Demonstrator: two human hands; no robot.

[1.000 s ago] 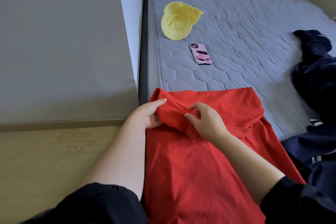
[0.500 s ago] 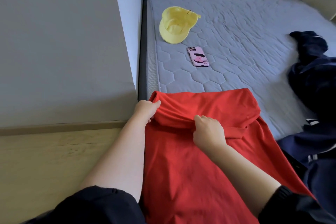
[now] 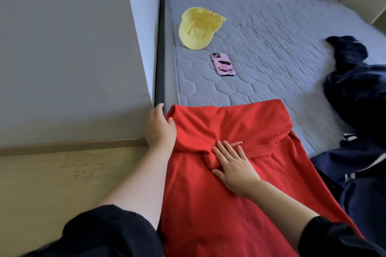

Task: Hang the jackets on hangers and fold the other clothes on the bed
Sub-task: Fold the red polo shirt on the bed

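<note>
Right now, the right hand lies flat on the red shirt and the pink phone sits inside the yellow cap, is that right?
Not quite. The right hand does lie flat on the red shirt, but the pink phone is not inside the yellow cap. It lies on the mattress, apart from the cap, as the head view shows.

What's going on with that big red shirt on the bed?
A person is folding the red shirt at the near edge of the bed. The top part is already turned over. The right hand presses that fold flat with straight fingers, and the left hand rests at the fold's left edge, thumb on the cloth. A yellow cap and a pink phone lie farther up, with dark blue clothes heaped on the right.
</note>
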